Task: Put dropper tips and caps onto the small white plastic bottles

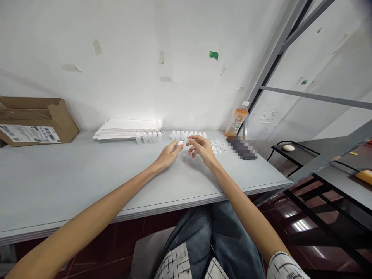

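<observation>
My left hand [170, 152] is closed around a small white squeeze bottle [180, 143], whose narrow end points toward my right hand. Thumb and forefinger of my right hand [201, 147] come together beside that end, the other fingers loosely curled; whatever lies in the pinch is too small to make out. Just behind both hands runs a row of small white bottles [178, 135], partly hidden by my right hand. To the left stand several more white bottles [148, 138], upright with thin tips. A pile of small white parts [219, 146] lies right of my right hand.
On the grey table [87, 174], white flat sheets [124, 128] lie by the wall, with a cardboard box [35, 120] at far left. An orange-labelled bottle [237, 119] and a pixelated dark item [242, 148] are at right, near a metal frame [308, 170].
</observation>
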Motion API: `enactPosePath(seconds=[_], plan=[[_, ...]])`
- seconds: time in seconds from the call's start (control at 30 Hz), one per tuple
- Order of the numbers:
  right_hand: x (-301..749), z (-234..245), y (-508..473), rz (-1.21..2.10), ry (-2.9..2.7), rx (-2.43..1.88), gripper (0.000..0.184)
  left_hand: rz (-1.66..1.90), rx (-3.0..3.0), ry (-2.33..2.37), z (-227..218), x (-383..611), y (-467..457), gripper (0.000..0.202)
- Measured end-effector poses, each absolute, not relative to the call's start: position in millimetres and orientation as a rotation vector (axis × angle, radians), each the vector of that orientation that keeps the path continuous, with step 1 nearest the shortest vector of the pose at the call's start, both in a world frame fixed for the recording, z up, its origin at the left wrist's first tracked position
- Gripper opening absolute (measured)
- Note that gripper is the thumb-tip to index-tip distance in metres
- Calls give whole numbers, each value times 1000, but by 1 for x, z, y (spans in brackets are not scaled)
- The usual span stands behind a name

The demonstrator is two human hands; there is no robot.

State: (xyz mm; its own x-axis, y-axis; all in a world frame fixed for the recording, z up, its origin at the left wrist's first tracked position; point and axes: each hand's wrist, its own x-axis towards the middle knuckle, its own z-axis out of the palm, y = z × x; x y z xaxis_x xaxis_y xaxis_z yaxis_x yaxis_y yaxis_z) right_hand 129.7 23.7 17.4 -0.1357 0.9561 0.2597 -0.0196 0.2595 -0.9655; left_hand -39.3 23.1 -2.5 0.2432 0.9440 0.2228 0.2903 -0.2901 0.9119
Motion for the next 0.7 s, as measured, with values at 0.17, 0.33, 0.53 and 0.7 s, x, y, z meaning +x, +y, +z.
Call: enactPosePath(seconds=[0.17,0.33,0.53,0.7], plan=[[130,16,26,1058,-1388,-891,39,1028,1919,1246,-2,-40,22,33],[132,16,26,1009,-1377,-899,36,1011,1984,1280,1,-42,20,31],[131,17,24,1049,-1414,-907,37,999,1996,1275,2,-41,18,31],[131,15,24,1033,-1442,-906,34,997,1987,1271,4,-41,16,31]])
